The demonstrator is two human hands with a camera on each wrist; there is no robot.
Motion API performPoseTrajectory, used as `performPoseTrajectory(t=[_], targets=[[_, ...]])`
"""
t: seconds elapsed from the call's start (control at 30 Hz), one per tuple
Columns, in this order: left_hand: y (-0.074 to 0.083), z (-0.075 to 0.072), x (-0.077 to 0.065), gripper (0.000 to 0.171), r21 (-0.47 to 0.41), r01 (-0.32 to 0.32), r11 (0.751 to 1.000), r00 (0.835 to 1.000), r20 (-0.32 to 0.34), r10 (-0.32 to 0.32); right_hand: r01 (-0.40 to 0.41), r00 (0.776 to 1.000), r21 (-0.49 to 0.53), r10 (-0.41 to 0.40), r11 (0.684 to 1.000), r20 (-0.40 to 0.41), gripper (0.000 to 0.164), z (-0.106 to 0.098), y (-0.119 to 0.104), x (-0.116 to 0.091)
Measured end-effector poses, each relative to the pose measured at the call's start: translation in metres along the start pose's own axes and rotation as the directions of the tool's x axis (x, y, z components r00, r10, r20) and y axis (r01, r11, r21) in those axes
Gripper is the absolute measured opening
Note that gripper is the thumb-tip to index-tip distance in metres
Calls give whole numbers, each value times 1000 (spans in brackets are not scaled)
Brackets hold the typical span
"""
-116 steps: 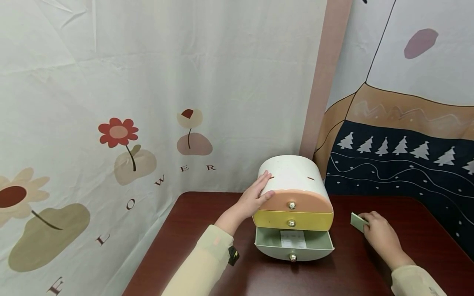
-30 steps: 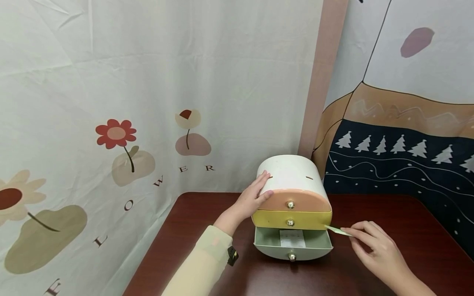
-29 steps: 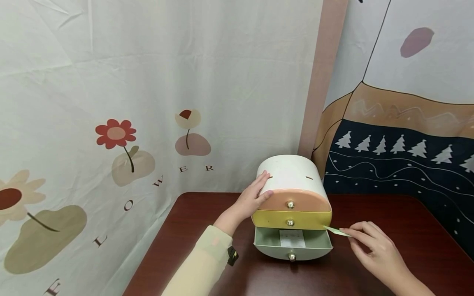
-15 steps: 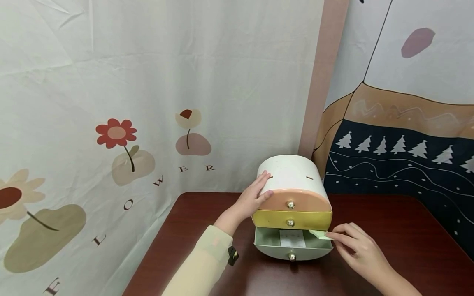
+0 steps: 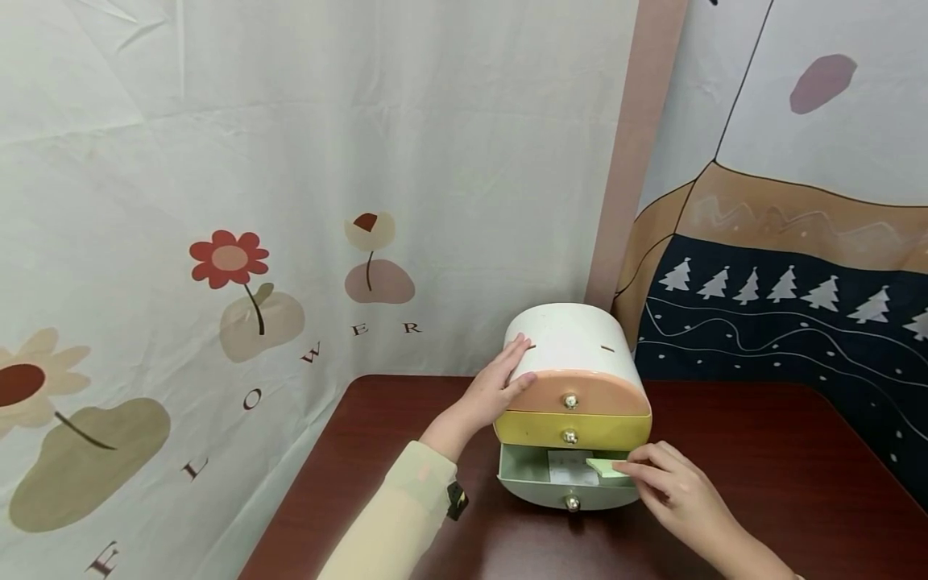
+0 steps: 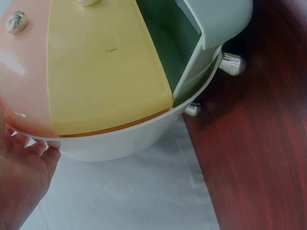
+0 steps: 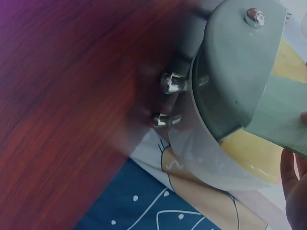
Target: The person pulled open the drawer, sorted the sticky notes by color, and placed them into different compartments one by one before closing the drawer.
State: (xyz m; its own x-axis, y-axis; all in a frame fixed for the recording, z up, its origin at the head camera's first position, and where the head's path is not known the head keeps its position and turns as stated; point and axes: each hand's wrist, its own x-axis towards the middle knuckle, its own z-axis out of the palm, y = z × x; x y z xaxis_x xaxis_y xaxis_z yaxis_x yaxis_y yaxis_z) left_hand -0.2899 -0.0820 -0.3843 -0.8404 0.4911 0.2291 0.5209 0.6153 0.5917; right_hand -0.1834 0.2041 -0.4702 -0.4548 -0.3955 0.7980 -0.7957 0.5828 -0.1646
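A small desk drawer box (image 5: 569,330) with a rounded white top stands on the table. Its orange drawer (image 5: 602,393) and yellow drawer (image 5: 529,432) are closed, while the bottom green drawer (image 5: 525,491) is pulled out. A white paper with small marks (image 5: 562,469) lies inside that drawer. My left hand (image 5: 487,396) rests on the box's left side, fingers on the white top and thumb by the orange front. Between thumb and fingers, my right hand (image 5: 674,487) pinches a flat pale green card (image 7: 280,112), held over the open drawer's right part.
The dark red wooden table (image 5: 406,419) extends around the box. Behind it hangs a pale curtain (image 5: 464,161) printed with flowers and letters. A dark cloth with white trees (image 5: 783,322) hangs at the back right. Metal feet (image 7: 173,83) support the box underneath.
My right hand has carried the green card leftward from the table's right side, past the box's right edge, to above the open green drawer. My left hand has stayed in place.
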Motion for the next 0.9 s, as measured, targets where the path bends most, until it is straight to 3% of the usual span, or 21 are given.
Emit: performPoseTrajectory(t=[0.3, 0.9], targets=[[0, 0, -1, 68, 0, 2, 1000, 1000, 1, -2, -47, 997, -27, 49, 999, 62, 42, 13, -2, 0], [2, -1, -1, 70, -7, -9, 1000, 1000, 1, 9, -14, 997, -105, 21, 994, 71, 46, 38, 2, 4]])
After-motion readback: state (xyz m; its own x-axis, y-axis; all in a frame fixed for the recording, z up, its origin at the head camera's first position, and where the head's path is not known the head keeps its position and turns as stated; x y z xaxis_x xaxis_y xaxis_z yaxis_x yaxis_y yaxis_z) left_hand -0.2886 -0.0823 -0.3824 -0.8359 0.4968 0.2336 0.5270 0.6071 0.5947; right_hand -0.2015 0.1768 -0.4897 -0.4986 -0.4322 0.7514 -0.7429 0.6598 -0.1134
